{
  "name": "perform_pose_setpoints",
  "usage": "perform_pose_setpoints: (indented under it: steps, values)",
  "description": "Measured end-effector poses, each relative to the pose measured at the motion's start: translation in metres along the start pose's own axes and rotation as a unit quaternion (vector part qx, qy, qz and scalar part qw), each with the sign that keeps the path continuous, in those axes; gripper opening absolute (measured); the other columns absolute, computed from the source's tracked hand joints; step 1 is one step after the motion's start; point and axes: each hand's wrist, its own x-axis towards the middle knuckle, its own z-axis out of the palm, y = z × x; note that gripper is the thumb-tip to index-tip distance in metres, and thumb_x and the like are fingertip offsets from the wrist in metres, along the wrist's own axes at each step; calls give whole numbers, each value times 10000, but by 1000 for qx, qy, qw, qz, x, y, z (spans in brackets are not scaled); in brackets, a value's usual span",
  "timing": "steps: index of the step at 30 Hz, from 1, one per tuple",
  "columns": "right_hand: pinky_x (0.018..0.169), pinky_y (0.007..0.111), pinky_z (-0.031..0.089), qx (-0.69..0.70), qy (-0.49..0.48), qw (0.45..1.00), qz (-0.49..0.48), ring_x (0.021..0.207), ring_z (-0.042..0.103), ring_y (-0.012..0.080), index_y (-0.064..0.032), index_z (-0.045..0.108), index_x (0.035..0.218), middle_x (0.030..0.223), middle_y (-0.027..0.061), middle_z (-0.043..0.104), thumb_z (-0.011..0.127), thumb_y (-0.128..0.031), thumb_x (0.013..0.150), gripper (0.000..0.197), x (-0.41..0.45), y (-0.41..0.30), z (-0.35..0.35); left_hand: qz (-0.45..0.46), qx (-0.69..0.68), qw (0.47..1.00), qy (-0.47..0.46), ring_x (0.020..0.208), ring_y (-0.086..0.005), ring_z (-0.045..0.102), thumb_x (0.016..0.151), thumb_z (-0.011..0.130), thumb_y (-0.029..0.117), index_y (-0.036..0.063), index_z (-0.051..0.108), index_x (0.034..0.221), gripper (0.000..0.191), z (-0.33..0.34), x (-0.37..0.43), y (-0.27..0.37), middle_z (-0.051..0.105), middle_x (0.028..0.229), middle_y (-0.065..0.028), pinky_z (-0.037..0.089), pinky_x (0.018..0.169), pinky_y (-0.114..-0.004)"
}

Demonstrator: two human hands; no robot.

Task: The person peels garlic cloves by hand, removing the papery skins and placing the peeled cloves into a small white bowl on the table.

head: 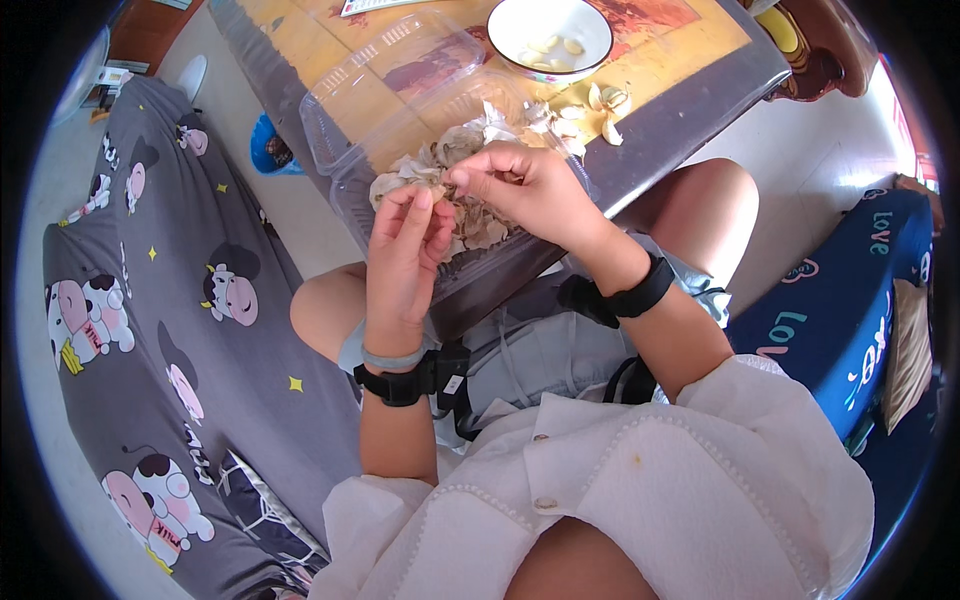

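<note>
My left hand (411,244) pinches a small garlic clove (438,193) between thumb and forefinger. The thumb and fingertips of my right hand (529,187) are pinched together at the clove's edge; any bit of skin between them is too small to make out. Both hands are over a clear plastic clamshell box (349,202), its lid (390,82) folded back on the table. Inside are papery garlic skins (480,225) and what looks like a garlic bulb (459,144), partly hidden by my hands. Beyond stands a white enamel bowl (499,46) with several peeled cloves (551,52) in it.
Unpeeled garlic cloves (611,105) lie on the table (675,45) right of the box. A dark border edges the tabletop close to my knees. On the floor to the left stands a blue bin (266,154). Covered seats, one grey (262,390) and one blue (817,300), flank me.
</note>
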Motion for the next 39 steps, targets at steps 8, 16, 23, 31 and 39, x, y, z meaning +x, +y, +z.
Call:
perform_pose_setpoints:
  steps: [8,16,23,31,39]
  values:
    - [529,194,391,7,13,999,33,614,474,35,-32,655,887,764,-7,590,644,-144,821,131,1,0,-2,72,33,997,0,909,-122,588,880,546,67,33,529,1029,154,4,-3,0,601,999,-87,502,784,-216]
    - [524,189,395,1,2,1000,-19,598,481,31,-39,673,881,755,-12,592,651,-138,814,122,0,1,-2,126,94,987,-5,939,-111,569,870,547,33,45,540,1031,162,3,-5,-2,580,1034,-54,483,832,-217]
    - [554,146,372,78,-62,992,80,673,493,-3,-25,664,907,767,-41,598,632,-100,836,108,1,-8,-7,165,130,978,5,882,-104,564,819,600,-20,25,584,1000,187,3,-4,-4,602,964,-47,455,792,-224]
    - [631,172,422,104,-82,985,113,716,537,29,-4,660,903,805,-1,634,641,-97,817,127,2,-13,-13,315,324,892,17,855,-121,577,774,634,-47,-9,623,914,145,1,-2,-4,608,944,-69,477,738,-221]
    - [643,174,420,122,-96,980,121,715,532,26,-9,630,828,793,-3,618,619,-52,800,53,4,-4,-17,380,408,830,2,789,-131,596,756,655,-36,-11,642,894,142,3,0,-8,630,881,-93,480,685,-219]
